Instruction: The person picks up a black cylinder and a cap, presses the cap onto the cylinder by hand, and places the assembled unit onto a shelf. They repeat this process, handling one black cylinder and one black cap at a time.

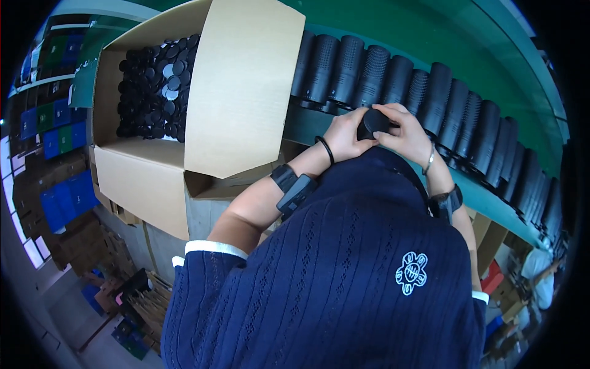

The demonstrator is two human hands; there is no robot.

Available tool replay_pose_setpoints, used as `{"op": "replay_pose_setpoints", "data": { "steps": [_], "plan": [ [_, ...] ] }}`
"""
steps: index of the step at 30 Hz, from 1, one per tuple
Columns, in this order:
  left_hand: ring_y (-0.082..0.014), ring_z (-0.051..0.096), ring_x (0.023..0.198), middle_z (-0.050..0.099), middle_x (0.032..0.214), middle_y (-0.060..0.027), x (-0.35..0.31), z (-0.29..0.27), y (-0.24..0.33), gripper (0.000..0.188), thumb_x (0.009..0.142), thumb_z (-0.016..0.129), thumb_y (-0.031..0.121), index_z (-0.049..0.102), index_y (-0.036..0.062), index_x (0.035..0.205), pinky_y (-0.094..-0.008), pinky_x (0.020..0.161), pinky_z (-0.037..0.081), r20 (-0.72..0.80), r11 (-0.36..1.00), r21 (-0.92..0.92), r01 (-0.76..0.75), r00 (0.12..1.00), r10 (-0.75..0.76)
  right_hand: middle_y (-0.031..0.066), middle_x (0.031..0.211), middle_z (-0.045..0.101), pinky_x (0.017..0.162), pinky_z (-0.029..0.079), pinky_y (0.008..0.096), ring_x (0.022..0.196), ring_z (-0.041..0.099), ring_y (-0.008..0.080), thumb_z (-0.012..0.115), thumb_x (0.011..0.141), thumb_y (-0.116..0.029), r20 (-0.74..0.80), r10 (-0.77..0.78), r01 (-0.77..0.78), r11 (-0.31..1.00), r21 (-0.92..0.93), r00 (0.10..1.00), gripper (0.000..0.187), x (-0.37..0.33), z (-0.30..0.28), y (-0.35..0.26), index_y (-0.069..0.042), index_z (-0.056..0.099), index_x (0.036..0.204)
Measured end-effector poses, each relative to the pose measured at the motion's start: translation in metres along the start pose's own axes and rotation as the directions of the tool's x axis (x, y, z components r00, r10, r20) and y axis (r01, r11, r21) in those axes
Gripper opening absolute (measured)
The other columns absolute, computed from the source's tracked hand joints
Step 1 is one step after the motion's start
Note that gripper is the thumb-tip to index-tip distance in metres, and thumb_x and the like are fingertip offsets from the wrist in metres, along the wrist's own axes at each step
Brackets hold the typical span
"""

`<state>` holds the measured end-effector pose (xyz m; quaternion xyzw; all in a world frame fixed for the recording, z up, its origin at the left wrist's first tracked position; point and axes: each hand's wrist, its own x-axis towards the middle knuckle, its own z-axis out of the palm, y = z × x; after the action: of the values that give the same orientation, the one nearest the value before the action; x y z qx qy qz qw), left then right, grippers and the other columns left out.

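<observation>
Both hands meet in front of my chest around a black round cap [375,123], its flat face turned up. My left hand [344,136] grips its left side with curled fingers. On the other side my right hand [407,133] holds it, thumb across the near edge and fingers along the far edge. Whether the cap sits on a longer body below is hidden. Just beyond my hands stands a long row of black cylinders [371,75], several with a fine perforated pattern.
At the left an open cardboard box [246,86] holds many loose black round discs [153,92], a few showing pale faces. The cylinders stand along a green work surface [393,24]. Blue bins [69,200] and stacked cartons [86,252] lie farther left.
</observation>
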<state>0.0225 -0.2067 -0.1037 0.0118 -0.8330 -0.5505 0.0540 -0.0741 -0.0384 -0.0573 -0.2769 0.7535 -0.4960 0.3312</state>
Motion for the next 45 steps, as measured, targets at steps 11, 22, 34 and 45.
{"op": "replay_pose_setpoints", "data": {
  "steps": [11,22,34,45],
  "plan": [
    [-0.0418,0.064,0.092,0.064,0.105,-0.023,0.008,0.001,0.003,0.058,0.071,0.077,0.024,0.052,-0.0018,0.116,-0.0477,0.08,0.052,0.221,0.963,0.261,-0.069,0.975,0.01,0.012,0.095,0.066,0.076,0.054,0.0296,0.086,0.066,0.017,0.075,0.072,-0.01,0.159,0.164,-0.176,0.982,0.066,0.974,0.041,0.009,-0.016,0.002,0.006,0.06,0.106],
    [-0.0378,0.066,0.086,0.064,0.098,-0.0204,0.011,-0.004,0.018,0.051,0.071,0.077,0.022,0.053,-0.0029,0.108,-0.0448,0.075,0.054,0.282,0.9,0.424,-0.099,0.959,-0.027,0.0092,0.099,0.064,0.078,0.054,0.0288,0.091,0.065,0.0162,0.075,0.073,-0.006,0.236,0.217,-0.255,0.956,0.148,0.947,0.043,0.011,-0.018,0.008,0.005,0.058,0.11],
    [-0.0415,0.064,0.088,0.064,0.102,-0.0233,0.01,-0.003,0.011,0.06,0.07,0.078,0.024,0.052,-0.0016,0.118,-0.048,0.076,0.053,0.298,0.924,0.381,-0.03,0.95,-0.092,0.0085,0.104,0.063,0.081,0.054,0.0293,0.095,0.064,0.0165,0.075,0.075,-0.006,0.251,0.225,-0.273,0.947,0.172,0.941,0.043,0.011,-0.017,0.011,0.004,0.058,0.113],
    [-0.0422,0.063,0.091,0.064,0.103,-0.0226,0.005,-0.002,0.004,0.059,0.07,0.077,0.024,0.052,0.0004,0.118,-0.0481,0.078,0.052,0.273,0.941,0.339,-0.016,0.958,-0.082,0.0051,0.105,0.062,0.083,0.054,0.0274,0.098,0.062,0.0127,0.071,0.077,0.002,0.287,0.255,-0.311,0.935,0.171,0.923,0.041,0.017,-0.019,0.017,0.003,0.056,0.116]
  ]
}}
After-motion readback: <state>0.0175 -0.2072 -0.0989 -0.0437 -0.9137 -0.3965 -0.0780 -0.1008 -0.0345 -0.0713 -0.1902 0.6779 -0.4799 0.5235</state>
